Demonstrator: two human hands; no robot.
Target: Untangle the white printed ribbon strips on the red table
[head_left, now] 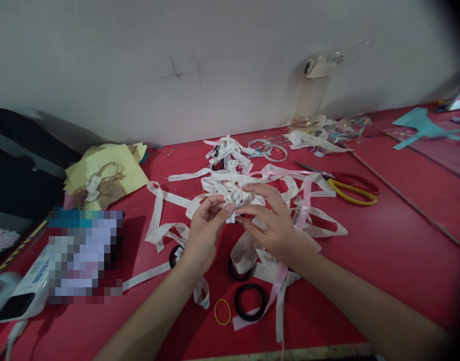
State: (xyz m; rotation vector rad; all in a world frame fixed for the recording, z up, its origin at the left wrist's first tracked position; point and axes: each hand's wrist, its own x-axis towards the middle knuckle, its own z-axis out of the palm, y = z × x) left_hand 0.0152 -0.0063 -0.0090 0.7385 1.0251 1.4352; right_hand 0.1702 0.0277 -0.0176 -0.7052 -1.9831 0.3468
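Your left hand [204,226]: fingers clamped on white printed ribbon [237,199], mid-surface [346,281], above ribbon tangle [271,188]. Your right hand [278,229]: fingers slightly apart at ribbon's right side; cannot tell whether gripping. For neat folds, pinch firmly left, smooth lightly right. Counts: scissors [330,181], one; near yellow elastic band [215,311], one; black rings [237,301], at least three; tangled lengths, uncountable.

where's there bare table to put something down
Most room: the red tabletop bounded by the scissors, thin stick and right forearm. A smaller patch lies between the yellow paper and the ribbons. It's crowded around the left hand and right hand.
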